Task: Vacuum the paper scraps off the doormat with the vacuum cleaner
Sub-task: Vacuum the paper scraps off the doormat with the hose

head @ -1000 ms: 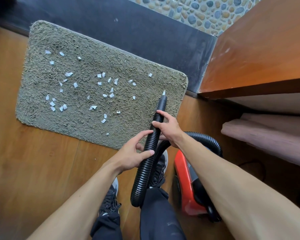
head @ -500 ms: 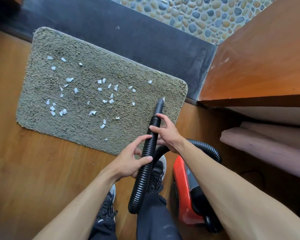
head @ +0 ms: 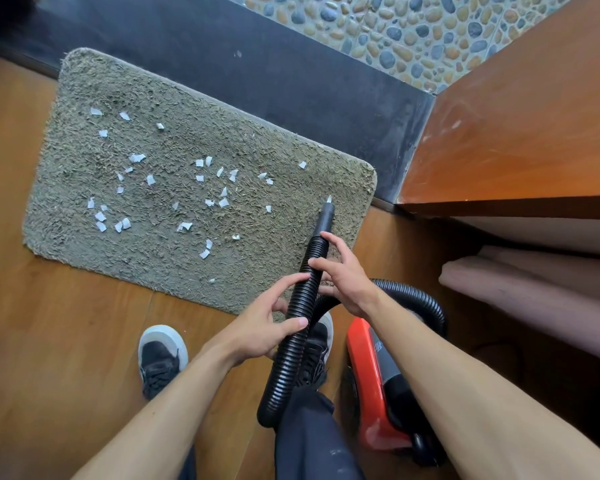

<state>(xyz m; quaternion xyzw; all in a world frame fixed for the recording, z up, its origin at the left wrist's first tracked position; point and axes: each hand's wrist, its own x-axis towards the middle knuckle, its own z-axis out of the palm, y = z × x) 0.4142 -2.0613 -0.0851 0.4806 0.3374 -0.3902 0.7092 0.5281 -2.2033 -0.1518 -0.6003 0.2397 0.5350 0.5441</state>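
The wooden floor fills the lower part of the view. Behind it runs a dark strip with pebble paving beyond, and a wooden board stands at the right. The doormat, grey-green and shaggy, lies on the floor with its far long edge against the dark strip. The paper scraps are small white pieces spread over the left and middle part of the doormat. One lies alone near the far right corner, and one more white piece sits just at the tip of the nozzle. The nozzle points over the right end of the doormat; whether it touches the pile cannot be told.

Your left hand holds the black ribbed hose lower down. The thumb lies across the front of it and the index finger curves over it higher up, so the fingers close around it. Your right hand holds the same hose higher, just below the nozzle. Its fingers are half open and spread, two fingertips rest on the ribs, and the thumb comes from the under side. The hose loops down past your knee, and another part of it arches behind your right wrist to the red and black vacuum cleaner. The vacuum cleaner stands on the floor just beside your right shoe.
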